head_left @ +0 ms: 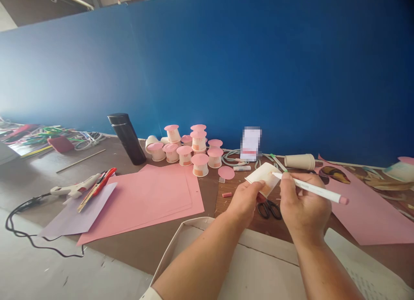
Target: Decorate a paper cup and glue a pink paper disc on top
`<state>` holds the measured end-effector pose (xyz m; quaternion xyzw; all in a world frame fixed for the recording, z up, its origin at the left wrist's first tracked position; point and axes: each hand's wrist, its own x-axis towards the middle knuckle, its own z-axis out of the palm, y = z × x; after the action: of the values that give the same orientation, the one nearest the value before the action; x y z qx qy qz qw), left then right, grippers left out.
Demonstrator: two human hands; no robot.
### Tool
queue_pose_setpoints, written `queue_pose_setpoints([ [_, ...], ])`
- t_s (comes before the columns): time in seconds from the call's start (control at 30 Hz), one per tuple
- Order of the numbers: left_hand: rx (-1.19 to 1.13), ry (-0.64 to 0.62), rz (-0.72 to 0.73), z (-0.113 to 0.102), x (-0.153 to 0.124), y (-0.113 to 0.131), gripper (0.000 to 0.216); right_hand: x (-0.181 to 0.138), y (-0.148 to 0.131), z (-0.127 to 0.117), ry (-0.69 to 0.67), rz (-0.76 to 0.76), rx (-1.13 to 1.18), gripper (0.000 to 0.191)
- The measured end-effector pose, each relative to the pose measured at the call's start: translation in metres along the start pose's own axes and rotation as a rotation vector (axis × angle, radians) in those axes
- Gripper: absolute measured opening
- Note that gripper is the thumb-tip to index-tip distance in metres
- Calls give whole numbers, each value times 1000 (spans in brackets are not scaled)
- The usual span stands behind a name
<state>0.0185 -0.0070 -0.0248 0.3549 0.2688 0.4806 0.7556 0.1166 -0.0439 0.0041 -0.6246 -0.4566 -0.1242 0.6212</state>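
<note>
My left hand (pixel 244 201) grips a white paper cup (pixel 263 175) lying tilted on its side, thumb across its wall. A patch of orange-pink colour shows on the cup near the thumb. In my right hand (pixel 304 207) is a white marker (pixel 315 188) with a pink end, its tip at the cup's wall. The marker's pink cap (pixel 227 194) lies on the table left of my left hand. Black-handled scissors (pixel 269 209) rest beneath and between my hands; their blades are hidden. A pink paper disc (pixel 226 172) lies just behind the cap.
Several paper cups with pink disc tops (pixel 185 154) stand stacked by the blue partition (pixel 207 67). Pink sheets (pixel 155 192), a glue gun (pixel 76 187), a red cutter (pixel 98 185) and a black flask (pixel 127 138) are left. Another cup (pixel 299 161) lies at right. A box (pixel 252 265) sits below my arms.
</note>
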Motion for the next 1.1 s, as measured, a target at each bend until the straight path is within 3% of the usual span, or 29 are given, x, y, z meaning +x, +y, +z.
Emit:
queue_pose_setpoints([
  [1.1, -171, 24, -53, 3, -2, 5, 31, -1, 0, 0, -20, 1, -17, 22],
])
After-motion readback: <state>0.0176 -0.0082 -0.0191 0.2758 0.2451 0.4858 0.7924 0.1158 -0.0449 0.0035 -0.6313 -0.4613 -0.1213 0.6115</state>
